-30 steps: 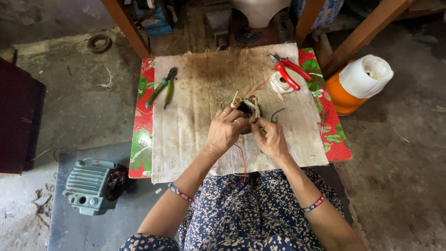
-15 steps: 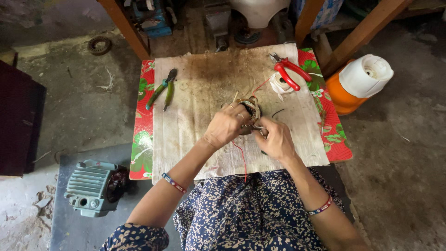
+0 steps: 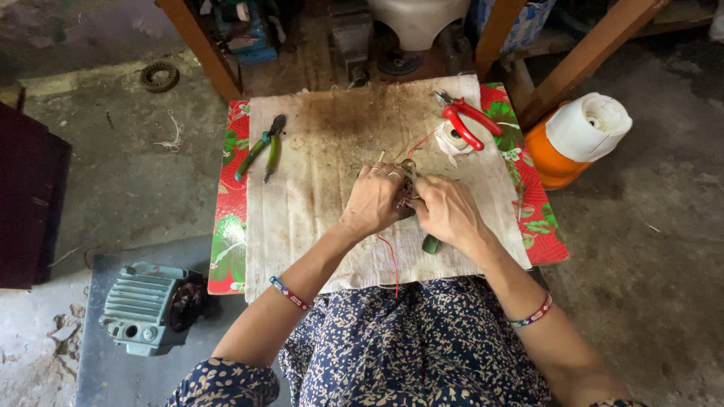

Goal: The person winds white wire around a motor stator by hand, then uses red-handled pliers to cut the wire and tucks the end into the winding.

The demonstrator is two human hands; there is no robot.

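On a small low table (image 3: 234, 226) covered with a stained cloth (image 3: 317, 188), both hands meet over a small wound part with wires (image 3: 409, 172). My left hand (image 3: 373, 202) grips it from the left. My right hand (image 3: 449, 211) closes on it from the right and also holds a green-handled tool (image 3: 431, 243), whose handle end pokes out below the palm. A thin red wire (image 3: 392, 260) trails from the part toward my lap. Most of the part is hidden by the fingers.
Green-handled pliers (image 3: 262, 147) lie at the cloth's left. Red-handled pliers (image 3: 469, 122) rest on a white tape roll (image 3: 452, 139) at the back right. An orange-and-white container (image 3: 581, 136) stands right of the table. A grey-green motor (image 3: 147, 305) sits on the floor, left.
Both hands have shifted slightly toward me on the cloth, still closed around the wound part. The left forearm has swung inward. The tools on the table have not moved.
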